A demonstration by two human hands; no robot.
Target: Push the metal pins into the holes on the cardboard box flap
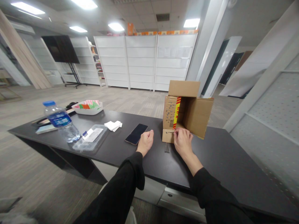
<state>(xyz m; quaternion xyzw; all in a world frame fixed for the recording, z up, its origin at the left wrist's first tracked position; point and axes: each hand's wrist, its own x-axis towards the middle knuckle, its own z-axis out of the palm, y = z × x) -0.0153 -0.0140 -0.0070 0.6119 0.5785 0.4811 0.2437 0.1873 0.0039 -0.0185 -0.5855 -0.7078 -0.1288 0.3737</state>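
Note:
An open cardboard box [170, 112] lies on its side on the dark table, its opening towards me. My right hand [183, 140] is at the lower front flap [167, 135], fingers pinched together beside a row of small dark dots. Whether the dots are holes or screw heads I cannot tell, and what the pinch holds is hidden. Several screws [166, 147] lie side by side on the table just below the flap, left of that hand. My left hand [145, 142] is closed in a fist next to a black phone [136, 133]; anything inside it is hidden.
On the left are a water bottle [62, 119] with a blue cap, a clear plastic case [91, 138], a white tissue [113, 125] and a white basket [90, 109] with colourful contents. The box's side flap [202, 118] sticks out to the right.

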